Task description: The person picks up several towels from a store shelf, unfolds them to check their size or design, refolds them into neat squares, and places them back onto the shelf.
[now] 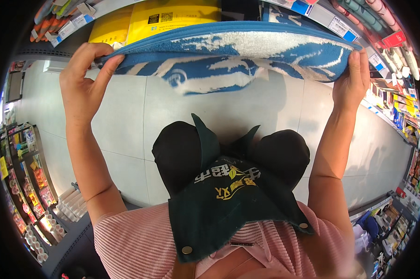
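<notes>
A blue terry towel (pixel 265 45) with a white and beige pattern is stretched in front of me, its layers lying along one another and sagging in the middle. My left hand (pixel 86 69) pinches one end between thumb and fingers. At the other end my right hand (pixel 351 78) grips the corner, thumb on the near face and fingers partly hidden behind. Behind the towel's upper edge, yellow packages (pixel 175 21) bearing print lie on a shelf. Another folded blue and white textile (pixel 283 17) shows on that shelf, partly covered by the towel.
Price tags line the shelf edge (pixel 321 21). Rolled textiles (pixel 361 15) fill the right side, and orange striped ones (pixel 51 28) sit at the left. Racks of packaged goods (pixel 32 178) stand farther left. My bent knees and dark green apron (pixel 227 205) are above the tiled floor (pixel 122 139).
</notes>
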{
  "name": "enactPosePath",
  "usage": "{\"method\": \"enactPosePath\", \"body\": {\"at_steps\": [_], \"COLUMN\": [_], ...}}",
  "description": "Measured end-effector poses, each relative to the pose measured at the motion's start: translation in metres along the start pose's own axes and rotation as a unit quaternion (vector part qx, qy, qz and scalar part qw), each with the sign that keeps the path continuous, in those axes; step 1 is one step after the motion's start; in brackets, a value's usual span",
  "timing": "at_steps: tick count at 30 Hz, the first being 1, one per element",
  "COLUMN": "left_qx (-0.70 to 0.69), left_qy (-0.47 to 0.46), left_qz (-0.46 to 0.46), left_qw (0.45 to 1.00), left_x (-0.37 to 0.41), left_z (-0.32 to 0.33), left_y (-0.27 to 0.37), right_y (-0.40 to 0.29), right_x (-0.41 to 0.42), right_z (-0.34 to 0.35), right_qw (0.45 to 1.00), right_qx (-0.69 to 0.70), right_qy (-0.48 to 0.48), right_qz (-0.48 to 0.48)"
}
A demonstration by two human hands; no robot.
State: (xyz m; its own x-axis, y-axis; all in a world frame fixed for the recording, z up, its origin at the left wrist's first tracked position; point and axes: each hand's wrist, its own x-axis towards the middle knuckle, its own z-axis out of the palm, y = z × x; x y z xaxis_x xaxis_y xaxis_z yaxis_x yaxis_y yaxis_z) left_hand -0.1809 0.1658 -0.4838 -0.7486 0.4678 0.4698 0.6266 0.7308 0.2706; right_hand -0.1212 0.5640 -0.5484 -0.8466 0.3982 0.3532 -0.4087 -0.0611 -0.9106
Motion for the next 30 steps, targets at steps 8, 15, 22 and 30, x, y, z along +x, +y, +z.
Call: {"method": "enactPosePath", "body": {"at_steps": [8,15,22,30], "left_qx": [-0.451,-0.486,-0.562,-0.561], "left_qy": [-0.069,-0.066,0.034,0.211], "left_qz": [-0.111,-0.155,-0.249,-0.214], "left_qw": [0.883,0.858,0.788,0.772], "left_x": [-0.004,0.0,0.005,0.012], "left_z": [-0.006,-0.012,-0.013,0.046], "left_y": [-0.012,-0.022,0.002,0.087], "right_y": [0.001,-0.018,-0.042,-0.044], "right_x": [0.015,0.016,0.014,-0.041], "right_z": [-0.009,-0.018,0.016,0.101], "right_qw": [0.975,0.982,0.995,0.972], "right_qx": [0.144,-0.002,0.042,-0.141], "right_qy": [-0.111,-0.189,-0.094,-0.109], "right_qz": [0.126,-0.014,-0.01,-0.153]}}
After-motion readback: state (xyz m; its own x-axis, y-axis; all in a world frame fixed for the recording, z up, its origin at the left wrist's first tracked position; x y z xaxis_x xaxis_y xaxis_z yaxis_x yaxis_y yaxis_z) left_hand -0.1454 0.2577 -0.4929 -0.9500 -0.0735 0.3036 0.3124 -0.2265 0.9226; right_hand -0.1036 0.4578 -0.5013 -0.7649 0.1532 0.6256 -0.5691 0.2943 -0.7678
